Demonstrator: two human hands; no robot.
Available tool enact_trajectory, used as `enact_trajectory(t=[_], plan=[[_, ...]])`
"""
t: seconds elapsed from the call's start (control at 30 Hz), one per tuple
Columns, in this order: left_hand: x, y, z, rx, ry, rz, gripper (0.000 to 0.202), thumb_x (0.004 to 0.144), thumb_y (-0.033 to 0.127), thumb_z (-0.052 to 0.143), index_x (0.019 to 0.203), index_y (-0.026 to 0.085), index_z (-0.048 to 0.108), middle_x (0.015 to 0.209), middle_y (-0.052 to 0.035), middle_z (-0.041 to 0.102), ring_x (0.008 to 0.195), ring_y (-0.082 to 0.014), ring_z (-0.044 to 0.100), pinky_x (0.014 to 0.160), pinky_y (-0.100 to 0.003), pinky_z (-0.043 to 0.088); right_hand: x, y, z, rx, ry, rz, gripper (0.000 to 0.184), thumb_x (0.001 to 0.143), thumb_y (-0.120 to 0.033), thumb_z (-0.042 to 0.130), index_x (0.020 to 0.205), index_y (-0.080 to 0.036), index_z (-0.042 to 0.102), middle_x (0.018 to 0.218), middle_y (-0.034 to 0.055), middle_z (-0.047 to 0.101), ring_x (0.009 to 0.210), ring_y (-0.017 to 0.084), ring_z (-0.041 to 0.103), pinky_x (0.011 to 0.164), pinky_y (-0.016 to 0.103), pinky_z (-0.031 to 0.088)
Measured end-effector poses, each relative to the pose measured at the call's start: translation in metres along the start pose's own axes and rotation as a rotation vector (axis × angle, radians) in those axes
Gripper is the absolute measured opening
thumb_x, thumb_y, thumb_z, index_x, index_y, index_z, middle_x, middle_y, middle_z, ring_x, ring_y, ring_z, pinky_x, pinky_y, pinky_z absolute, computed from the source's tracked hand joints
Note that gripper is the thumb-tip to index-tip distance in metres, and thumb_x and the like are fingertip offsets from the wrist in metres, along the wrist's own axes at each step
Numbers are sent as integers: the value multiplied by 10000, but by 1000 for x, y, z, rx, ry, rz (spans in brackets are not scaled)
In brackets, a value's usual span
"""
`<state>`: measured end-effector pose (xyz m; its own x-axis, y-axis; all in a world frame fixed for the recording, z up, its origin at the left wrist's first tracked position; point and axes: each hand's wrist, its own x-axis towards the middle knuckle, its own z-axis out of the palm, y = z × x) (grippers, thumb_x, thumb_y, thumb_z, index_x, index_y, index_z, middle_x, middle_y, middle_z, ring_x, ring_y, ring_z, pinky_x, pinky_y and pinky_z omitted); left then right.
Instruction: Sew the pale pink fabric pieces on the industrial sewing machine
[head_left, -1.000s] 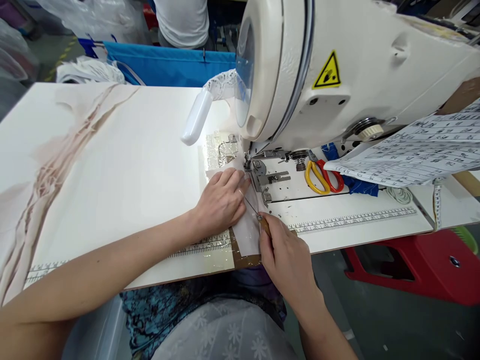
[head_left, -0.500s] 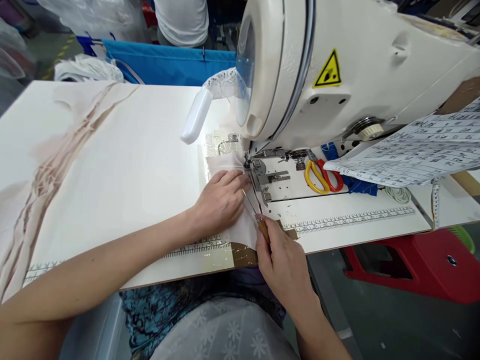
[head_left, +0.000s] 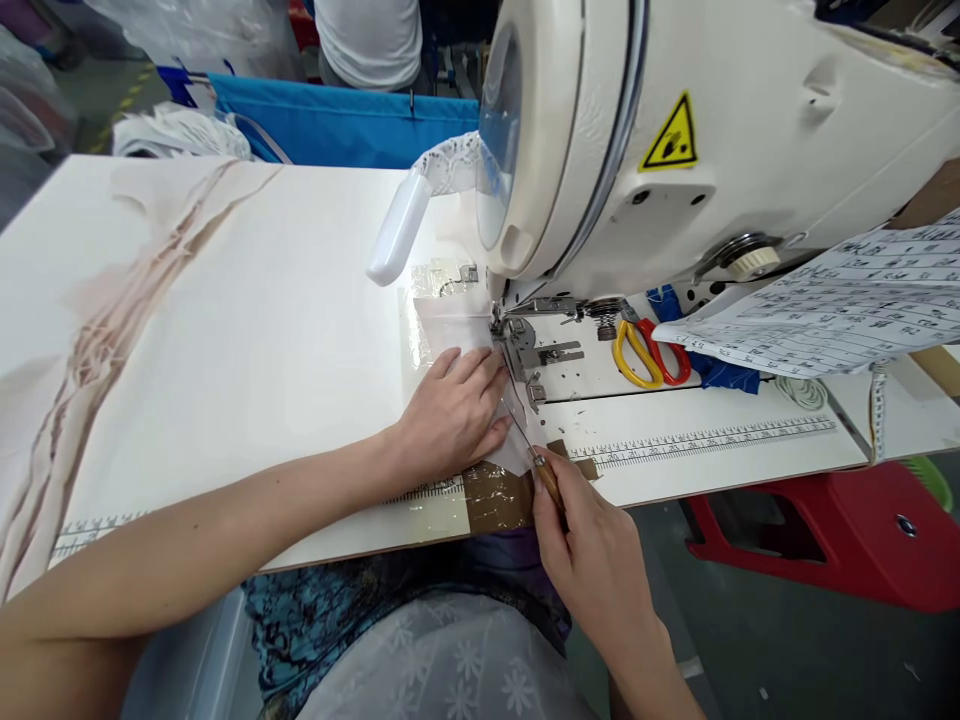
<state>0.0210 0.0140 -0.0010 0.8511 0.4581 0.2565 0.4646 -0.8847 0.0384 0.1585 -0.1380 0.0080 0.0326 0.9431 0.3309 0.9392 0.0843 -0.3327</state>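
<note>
My left hand [head_left: 454,415] lies flat, palm down, on a pale, thin piece of fabric [head_left: 451,326], its fingertips just in front of the needle area [head_left: 496,322] of a white sewing machine [head_left: 592,120]. The far end of the fabric runs beside the presser foot. My right hand [head_left: 596,535] is closed around the wooden handle of an awl [head_left: 550,484]. The awl's thin metal shaft slants up and left, and its tip rests at the fabric's right edge, beside my left fingers. My right palm hides part of the handle.
Scissors [head_left: 637,355] with yellow and red handles lie under the machine arm. A printed paper sheet [head_left: 832,300] hangs at the right. Bunched pale fabric strips [head_left: 112,330] lie on the left tabletop. A red stool [head_left: 862,540] stands below right; a person in white [head_left: 367,45] is beyond.
The near end of the fabric has moved forward, toward the machine. My right hand with the awl has shifted slightly right and nearer to me. My left hand's fingers look a little more spread.
</note>
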Motion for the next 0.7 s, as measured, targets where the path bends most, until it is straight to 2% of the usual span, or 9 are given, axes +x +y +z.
enact_trajectory(t=[0.1, 0.23, 0.33, 0.57, 0.7], plan=[[0, 2, -1, 11, -2, -4, 473, 989, 355, 448, 1298, 25, 585, 1394, -206, 564, 1308, -334, 490, 1082, -492, 384, -4, 4, -3, 18, 1, 18, 267, 1003, -163, 384, 1185, -111, 572, 1047, 156, 783, 851, 236, 781, 601, 282, 602], [-1, 2, -2, 26, -15, 0, 429, 979, 266, 418, 1300, 30, 578, 1387, -190, 572, 1311, -316, 481, 1084, -466, 378, -9, 8, -7, 37, -24, 87, 284, 1007, -181, 393, 1185, -91, 596, 1039, 163, 784, 803, 231, 783, 525, 255, 569], [-1, 1, -2, 40, -40, 12, 442, 955, 231, 428, 1314, 12, 563, 1397, -198, 558, 1312, -321, 475, 1087, -469, 373, -10, 11, -9, 59, -29, 126, 297, 1009, -194, 389, 1170, -84, 613, 1036, 173, 781, 853, 243, 781, 493, 241, 546], [-2, 4, -3, 19, -22, 6, 458, 1007, 306, 378, 1311, 22, 568, 1398, -193, 562, 1302, -312, 484, 1098, -469, 361, -15, 17, -8, 93, -8, 168, 311, 1016, -234, 421, 1188, -73, 623, 1066, 181, 773, 813, 232, 775, 435, 228, 496], [-2, 4, -4, 31, -62, 9, 440, 988, 241, 391, 1331, 18, 554, 1408, -197, 552, 1295, -315, 490, 1090, -473, 366, -17, 20, -6, 93, -8, 194, 323, 1016, -256, 424, 1197, -84, 629, 1057, 173, 775, 802, 225, 775, 440, 222, 500]])
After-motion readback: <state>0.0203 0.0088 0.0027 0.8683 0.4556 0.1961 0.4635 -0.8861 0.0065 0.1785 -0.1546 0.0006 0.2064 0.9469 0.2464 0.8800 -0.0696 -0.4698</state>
